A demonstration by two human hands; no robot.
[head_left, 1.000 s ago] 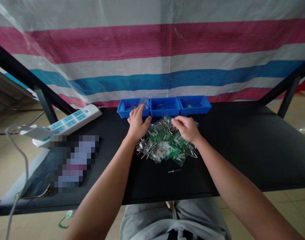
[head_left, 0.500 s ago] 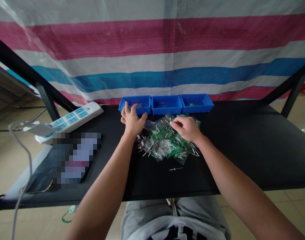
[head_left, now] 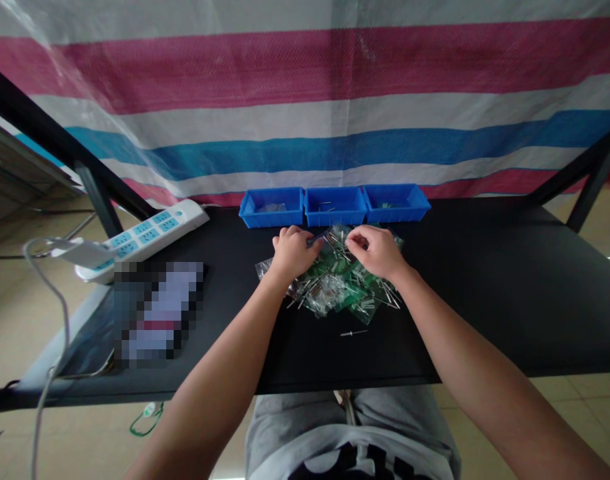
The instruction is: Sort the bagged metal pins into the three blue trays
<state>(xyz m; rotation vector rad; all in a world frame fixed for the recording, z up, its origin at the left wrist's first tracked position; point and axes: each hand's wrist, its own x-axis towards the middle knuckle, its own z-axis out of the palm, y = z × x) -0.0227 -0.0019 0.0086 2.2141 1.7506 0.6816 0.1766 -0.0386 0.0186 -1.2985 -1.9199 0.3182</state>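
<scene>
A pile of small clear and green-tinted plastic bags (head_left: 329,293) lies on the black table, mixed with thin metal blind rivets (head_left: 312,287). My left hand (head_left: 292,253) rests over the pile's upper left part, palm down, its fingers apart and bent; their tips are partly hidden. On the upper right of the pile, my right hand (head_left: 377,250) has thumb and fingers pinched together. Whatever may be between them is too small to name. One loose rivet (head_left: 353,333) lies in front of the pile.
Behind the pile stand three blue bins: the left bin (head_left: 271,220) with clear bags, the middle bin (head_left: 335,218) with rivets, the right bin (head_left: 397,213) with greenish pieces. A power strip (head_left: 145,239) and a blurred-out flat object (head_left: 165,310) lie left. Striped sheeting (head_left: 305,80) hangs behind.
My left hand has come back from the left bin, moving right and nearer onto the pile. My right hand stays pinched at almost the same spot. The view has shifted slightly.
</scene>
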